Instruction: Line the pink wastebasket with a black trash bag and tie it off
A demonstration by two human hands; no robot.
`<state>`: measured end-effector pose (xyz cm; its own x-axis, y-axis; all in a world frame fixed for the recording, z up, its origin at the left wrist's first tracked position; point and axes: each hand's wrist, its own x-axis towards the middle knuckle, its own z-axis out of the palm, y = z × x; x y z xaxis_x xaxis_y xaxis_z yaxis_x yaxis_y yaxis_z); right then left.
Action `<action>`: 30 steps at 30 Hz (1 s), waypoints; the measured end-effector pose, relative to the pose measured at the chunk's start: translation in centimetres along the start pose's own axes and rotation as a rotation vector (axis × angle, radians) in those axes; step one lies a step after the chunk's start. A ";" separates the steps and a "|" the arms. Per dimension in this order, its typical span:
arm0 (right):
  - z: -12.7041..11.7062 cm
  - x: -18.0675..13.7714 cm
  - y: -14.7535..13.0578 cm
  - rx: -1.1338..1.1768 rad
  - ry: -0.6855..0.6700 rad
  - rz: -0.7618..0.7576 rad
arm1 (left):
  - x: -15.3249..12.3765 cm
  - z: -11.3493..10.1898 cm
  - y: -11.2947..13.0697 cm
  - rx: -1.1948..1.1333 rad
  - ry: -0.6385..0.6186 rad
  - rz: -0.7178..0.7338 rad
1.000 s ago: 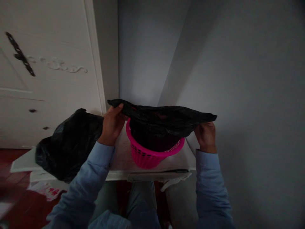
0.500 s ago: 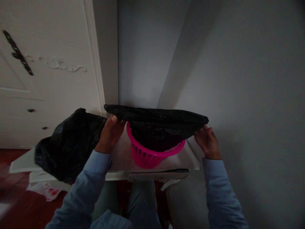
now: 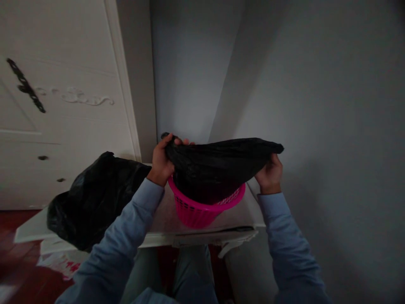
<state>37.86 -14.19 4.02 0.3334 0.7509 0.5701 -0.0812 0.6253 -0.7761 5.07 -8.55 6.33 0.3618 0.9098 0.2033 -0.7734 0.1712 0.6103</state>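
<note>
A black plastic bag [image 3: 218, 162] stretches between my two hands, its lower part hanging down inside a pink plastic basket [image 3: 198, 213]. My left hand [image 3: 164, 160] grips the bag's left end, thumb up, with some fingers reaching behind the top edge. At the other end, my right hand [image 3: 270, 171] pinches the bag from below and is partly covered by it. The slotted basket stands upright on a white table [image 3: 161, 215]. How far down the bag reaches inside is hidden.
Left of the basket, a second, bulky black plastic bag [image 3: 101, 198] lies on the table. A white cabinet [image 3: 76, 139] with a dark handle stands behind it. Grey wall [image 3: 332, 126] rises at the back and right. A white and red plastic bag [image 3: 61, 264] is low at left.
My left hand has moved right and up, closing over the bag's left end. The right end is slightly higher, and the bag's top now sags between my hands.
</note>
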 end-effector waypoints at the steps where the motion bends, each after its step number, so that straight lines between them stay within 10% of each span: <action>1: 0.4 0.1 0.0 0.012 -0.018 0.019 | 0.2 -0.1 0.0 -0.022 -0.008 0.010; 8: 4.0 0.0 -1.1 0.128 -0.259 0.384 | 0.9 -0.7 0.2 -0.078 0.023 -0.165; 13: 4.8 -0.2 -3.2 0.165 -0.332 0.331 | 1.2 -0.8 1.5 0.249 0.066 -0.272; 23: 7.4 -0.8 -2.7 0.144 -0.370 0.324 | 1.9 2.6 0.7 0.156 -0.297 -0.289; 27: 8.3 -0.9 -3.0 0.038 -0.485 0.429 | 2.2 3.3 0.3 0.442 -0.395 -0.646; 30: 8.6 -1.4 -2.3 -0.128 -0.600 0.459 | 2.1 3.1 -0.8 0.804 -0.349 -0.497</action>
<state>29.47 -14.85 7.35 -0.2772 0.9391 0.2033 0.0335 0.2209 -0.9747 8.06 -7.92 8.62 0.7797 0.6209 -0.0809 0.0408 0.0786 0.9961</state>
